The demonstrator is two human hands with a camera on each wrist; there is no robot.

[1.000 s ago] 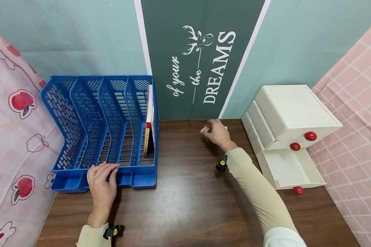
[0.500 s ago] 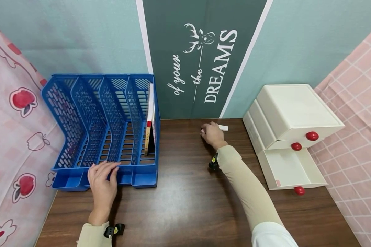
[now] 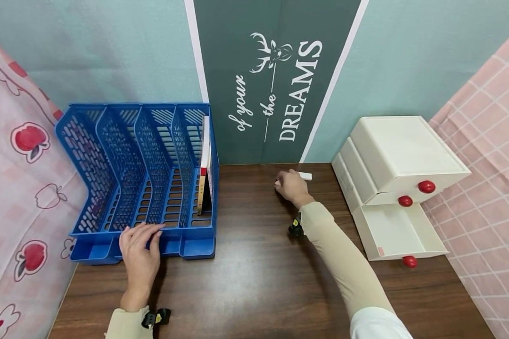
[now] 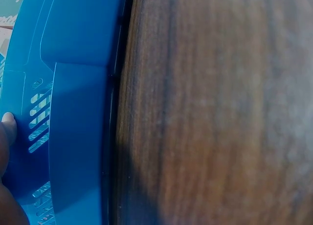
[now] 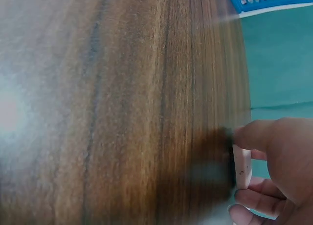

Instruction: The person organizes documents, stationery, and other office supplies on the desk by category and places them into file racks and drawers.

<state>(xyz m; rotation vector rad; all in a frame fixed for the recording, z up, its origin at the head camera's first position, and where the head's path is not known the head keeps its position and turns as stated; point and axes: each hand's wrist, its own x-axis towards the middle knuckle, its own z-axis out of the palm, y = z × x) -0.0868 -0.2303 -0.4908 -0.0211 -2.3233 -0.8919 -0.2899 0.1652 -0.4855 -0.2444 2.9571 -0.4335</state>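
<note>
My left hand [image 3: 139, 249] holds the front rim of a blue file rack [image 3: 197, 242], with its fingers bent over the edge. In the left wrist view, a fingertip [image 4: 9, 124] lies against the blue plastic. At the back of the table, my right hand [image 3: 293, 189] pinches a small pale pink eraser [image 5: 241, 168] between thumb and fingers, low over the wood. Most of that eraser is covered by the hand in the head view. Just right of the hand lies a white block [image 3: 305, 176], partly hidden behind it.
Thin books [image 3: 205, 165] lean in the rack's rightmost slot. A white drawer cabinet [image 3: 411, 146] with red knobs stands at right, its bottom drawer [image 3: 400, 230] pulled out; a small pink piece [image 3: 381, 251] shows at that drawer's corner. Printed cloth [image 3: 275, 103] hangs behind the table.
The right hand has come down and slightly nearer with the pink eraser, and more of the white block now shows beside it. My left hand stays on the rack.
</note>
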